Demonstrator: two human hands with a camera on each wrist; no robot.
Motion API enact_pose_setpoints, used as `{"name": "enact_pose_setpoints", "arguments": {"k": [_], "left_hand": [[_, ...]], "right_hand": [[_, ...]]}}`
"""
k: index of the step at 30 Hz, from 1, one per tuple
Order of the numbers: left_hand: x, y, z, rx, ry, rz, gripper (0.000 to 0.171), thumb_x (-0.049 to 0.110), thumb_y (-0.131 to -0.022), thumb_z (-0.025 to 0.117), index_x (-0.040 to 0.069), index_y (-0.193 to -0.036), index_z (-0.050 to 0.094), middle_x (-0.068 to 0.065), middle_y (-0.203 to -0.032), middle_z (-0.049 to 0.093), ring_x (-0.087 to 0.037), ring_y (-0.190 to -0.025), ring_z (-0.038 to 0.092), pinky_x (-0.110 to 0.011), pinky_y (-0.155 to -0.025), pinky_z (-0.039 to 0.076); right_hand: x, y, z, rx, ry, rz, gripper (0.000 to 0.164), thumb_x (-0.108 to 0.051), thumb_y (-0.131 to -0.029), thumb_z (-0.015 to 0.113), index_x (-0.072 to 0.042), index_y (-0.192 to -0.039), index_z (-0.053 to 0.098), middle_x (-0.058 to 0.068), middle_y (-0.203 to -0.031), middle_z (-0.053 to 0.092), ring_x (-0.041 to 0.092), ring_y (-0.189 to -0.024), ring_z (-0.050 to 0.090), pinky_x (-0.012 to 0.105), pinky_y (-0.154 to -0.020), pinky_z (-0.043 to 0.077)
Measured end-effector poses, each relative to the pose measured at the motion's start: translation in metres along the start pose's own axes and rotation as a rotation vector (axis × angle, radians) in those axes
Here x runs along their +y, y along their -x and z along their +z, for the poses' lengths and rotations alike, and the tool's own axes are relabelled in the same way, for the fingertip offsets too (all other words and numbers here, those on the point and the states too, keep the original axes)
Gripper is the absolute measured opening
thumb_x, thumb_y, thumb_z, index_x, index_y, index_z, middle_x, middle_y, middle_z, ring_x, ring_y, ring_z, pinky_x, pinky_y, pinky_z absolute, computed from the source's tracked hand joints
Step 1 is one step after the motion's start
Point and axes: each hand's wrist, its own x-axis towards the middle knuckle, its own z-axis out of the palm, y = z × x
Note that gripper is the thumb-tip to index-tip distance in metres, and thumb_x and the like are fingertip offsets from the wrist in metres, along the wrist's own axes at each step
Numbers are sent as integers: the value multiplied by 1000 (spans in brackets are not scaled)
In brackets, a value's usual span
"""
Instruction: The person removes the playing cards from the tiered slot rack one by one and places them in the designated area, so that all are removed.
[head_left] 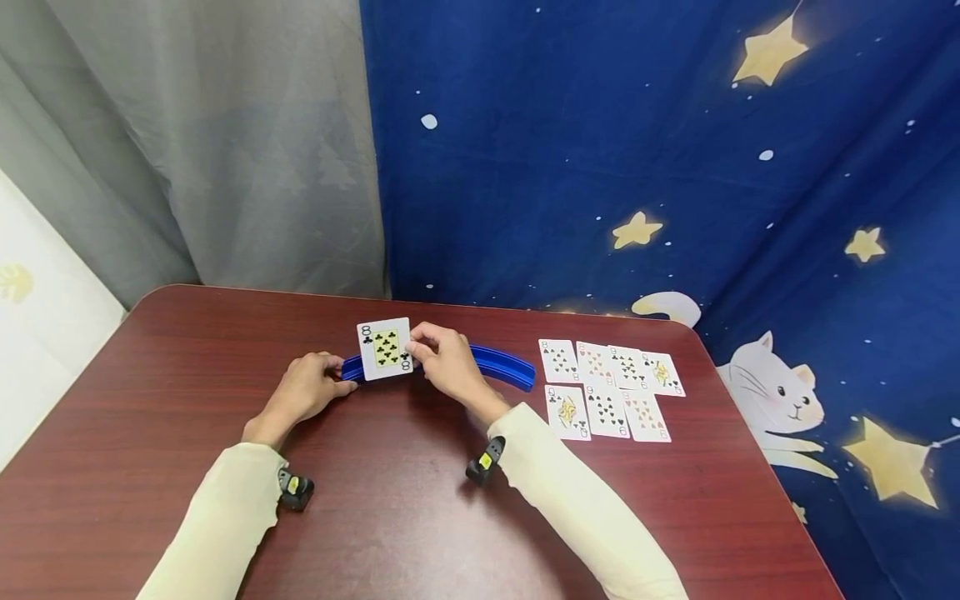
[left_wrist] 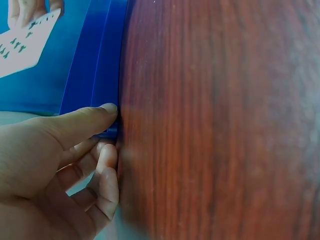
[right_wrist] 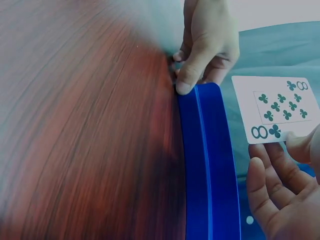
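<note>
An eight of clubs playing card is pinched at its right edge between the thumb and fingers of my right hand. It is held up in front of a curved blue card holder, covering part of it in the head view. My left hand grips the holder's left end, its thumb lying on the near side in the left wrist view. In the right wrist view the card is beside the holder, apart from it, and the groove that shows there has no card in it.
To the right, several playing cards lie face up in two rows, among them an eight of spades and a queen of clubs. The brown table ends at the back before a grey curtain and a blue starry curtain.
</note>
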Motion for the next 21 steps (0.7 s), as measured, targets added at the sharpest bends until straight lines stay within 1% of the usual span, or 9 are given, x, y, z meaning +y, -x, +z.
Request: {"name": "enact_pose_setpoints", "arguments": {"k": [3,5,8,14,17,21], "left_hand": [[1,0,0,-7,7,-6,16,16,-84,77,2,-89,70,-14,-94,66,-27,-81,57,-40,-73,43],[1,0,0,-12,5,-9,16,16,-84,77,2,-89,70,-14,-94,66,-27,-81,57,-40,-73,42],[0,0,1,-12,1,-9,17,16,-84,77,2,-90,70,-14,-95,66,-28,-82,57,-40,-74,42],[-1,1,1,-12,-1,-7,18,16,-85,76,1,-92,70,-14,-94,65,-28,-83,57,-40,-75,43],[-2,1,1,-6,-5,-2,16,16,-85,76,2,-89,69,-13,-92,65,-28,-82,56,-40,-74,42],[0,1,1,-9,-5,8,15,15,-86,76,5,-81,66,-11,-88,63,-25,-78,53,-38,-70,40]], "right_hand": [[3,4,-7,-8,-25,26,7,-12,-97,63,-10,-90,66,6,-78,71,36,-73,68,22,-51,48],[6,6,-11,-12,-31,41,8,-12,-97,63,-11,-90,65,6,-77,70,38,-72,68,23,-50,49],[10,10,-18,-13,-25,59,8,-12,-98,62,-11,-90,65,5,-76,70,37,-71,69,23,-50,49],[18,19,-31,-21,-3,74,9,-13,-97,62,-10,-89,64,11,-70,68,38,-70,67,24,-49,49],[24,24,-38,-22,5,84,9,-12,-98,62,-10,-89,64,11,-69,67,37,-70,67,24,-50,50],[30,30,-47,-22,13,101,10,-12,-98,62,-10,-88,63,13,-69,67,37,-70,68,25,-50,51]]}}
